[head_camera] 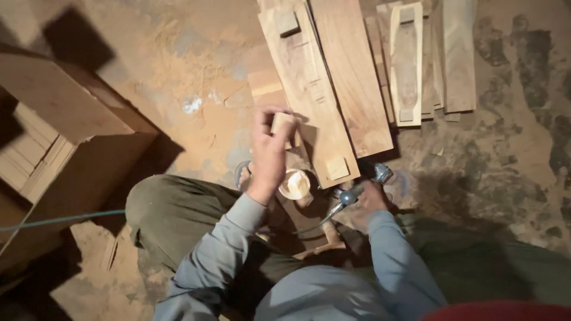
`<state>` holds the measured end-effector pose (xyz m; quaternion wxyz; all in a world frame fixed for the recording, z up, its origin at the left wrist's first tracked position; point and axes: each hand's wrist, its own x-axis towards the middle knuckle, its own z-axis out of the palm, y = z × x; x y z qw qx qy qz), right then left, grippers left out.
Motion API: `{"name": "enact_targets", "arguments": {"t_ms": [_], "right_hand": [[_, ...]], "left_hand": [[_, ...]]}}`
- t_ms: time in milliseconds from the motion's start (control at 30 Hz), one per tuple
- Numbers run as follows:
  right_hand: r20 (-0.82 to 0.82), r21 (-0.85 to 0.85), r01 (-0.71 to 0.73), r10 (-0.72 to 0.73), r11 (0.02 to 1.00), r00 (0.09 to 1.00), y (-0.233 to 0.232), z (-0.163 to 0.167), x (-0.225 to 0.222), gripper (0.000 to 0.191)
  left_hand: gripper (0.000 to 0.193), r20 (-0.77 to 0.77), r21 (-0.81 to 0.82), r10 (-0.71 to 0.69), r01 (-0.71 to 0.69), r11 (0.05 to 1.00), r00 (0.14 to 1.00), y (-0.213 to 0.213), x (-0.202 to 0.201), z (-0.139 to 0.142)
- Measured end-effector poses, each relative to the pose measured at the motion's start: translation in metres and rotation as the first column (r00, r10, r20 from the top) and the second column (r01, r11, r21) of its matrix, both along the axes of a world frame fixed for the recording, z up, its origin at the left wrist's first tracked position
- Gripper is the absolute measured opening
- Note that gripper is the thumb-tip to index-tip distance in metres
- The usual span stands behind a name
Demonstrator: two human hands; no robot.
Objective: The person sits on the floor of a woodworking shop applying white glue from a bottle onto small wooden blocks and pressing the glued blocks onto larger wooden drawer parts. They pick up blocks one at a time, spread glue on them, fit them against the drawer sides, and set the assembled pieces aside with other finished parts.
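Left hand point(269, 148) raised, fingers pinched on a small pale square wood block point(282, 122), held just above the near end of a long tan plank with carved recesses point(309, 89). Right hand point(370, 196) low, wrapped around a blue-grey handheld power tool point(357, 189), touching the plank's near end. Round pale wood piece point(295, 183) between the hands. More flat planks point(416, 59) beyond on the dusty floor point(505, 166). Green cable point(59, 220) runs left. Stacked boards point(59, 101) far left. No labels legible.

Planks point(333, 77) block ahead; sawdust floor point(178, 77) lies open.
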<state>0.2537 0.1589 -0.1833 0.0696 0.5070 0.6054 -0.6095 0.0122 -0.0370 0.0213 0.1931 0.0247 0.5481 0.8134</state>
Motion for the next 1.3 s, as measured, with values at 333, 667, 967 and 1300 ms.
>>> {"name": "enact_targets", "arguments": {"t_ms": [333,667,967,1300], "right_hand": [[-0.309,-0.441,0.256,-0.413,0.860,0.856,-0.005,0.099,-0.025,0.055],[-0.542,-0.465,0.065,-0.342,0.883,0.768,-0.048,0.138,-0.054,0.031],[-0.742,-0.310,0.322,-0.440,0.894,0.506,0.082,0.145,0.026,0.031],[-0.192,0.294,0.092,-0.036,0.951,0.981,0.188,0.136,-0.027,0.041]], "left_hand": [[0.041,0.131,-0.342,0.006,0.040,0.939,0.991,0.013,-0.002,-0.033],[0.048,0.080,-0.235,-0.112,0.128,0.963,0.990,0.007,0.011,-0.032],[0.035,-0.233,-0.436,-0.451,0.323,0.840,0.861,0.007,0.036,-0.013],[0.045,-0.614,-0.748,-0.739,0.095,0.657,0.277,0.016,0.066,0.002]]}}
